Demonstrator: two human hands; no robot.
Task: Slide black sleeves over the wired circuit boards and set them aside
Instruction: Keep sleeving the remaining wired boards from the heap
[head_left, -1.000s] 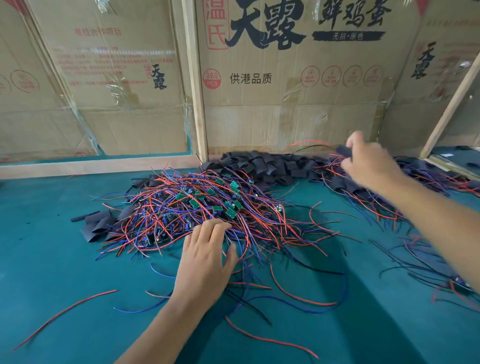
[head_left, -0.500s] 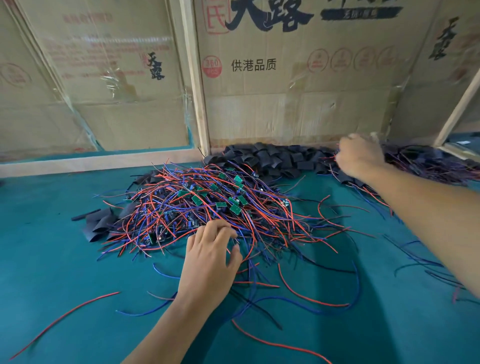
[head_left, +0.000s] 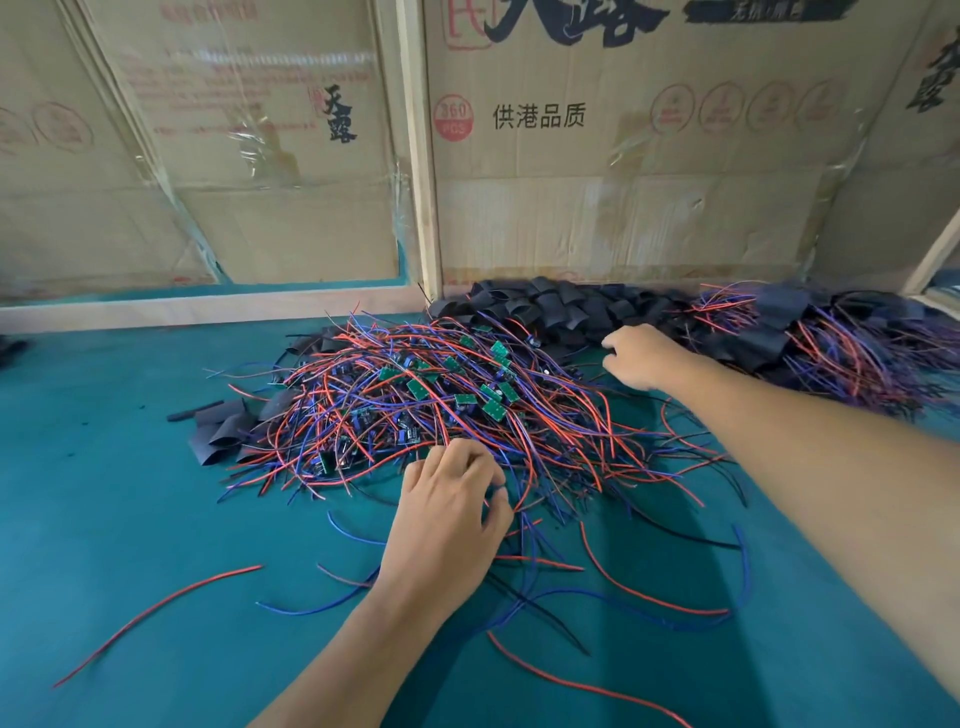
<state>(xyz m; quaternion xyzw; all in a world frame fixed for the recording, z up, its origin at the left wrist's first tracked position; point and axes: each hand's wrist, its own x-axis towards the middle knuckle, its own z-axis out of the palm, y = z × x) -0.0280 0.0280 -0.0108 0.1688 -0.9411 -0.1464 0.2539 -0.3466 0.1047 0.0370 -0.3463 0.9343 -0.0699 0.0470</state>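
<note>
A tangled heap of red and blue wires with small green circuit boards (head_left: 441, 395) lies mid-table. My left hand (head_left: 447, 514) is at its near edge, its fingers and thumb curled round a few wires. Loose black sleeves (head_left: 545, 306) are heaped along the back wall. My right hand (head_left: 644, 358) reaches to the near edge of that heap with its fingers bent down on the sleeves. Its fingertips are hidden, so I cannot tell whether it holds one. At the far right lies a pile of sleeved boards (head_left: 831, 343) with their wires trailing.
The table has a teal surface (head_left: 130, 519). Cardboard panels (head_left: 623, 218) and a wooden post (head_left: 421, 156) close off the back. More black sleeves (head_left: 218, 431) lie left of the heap. Stray wires (head_left: 156, 608) are scattered near the front.
My right hand has swung left from the sleeved pile at the far right to the loose sleeves. My left hand's fingers have curled into the wires.
</note>
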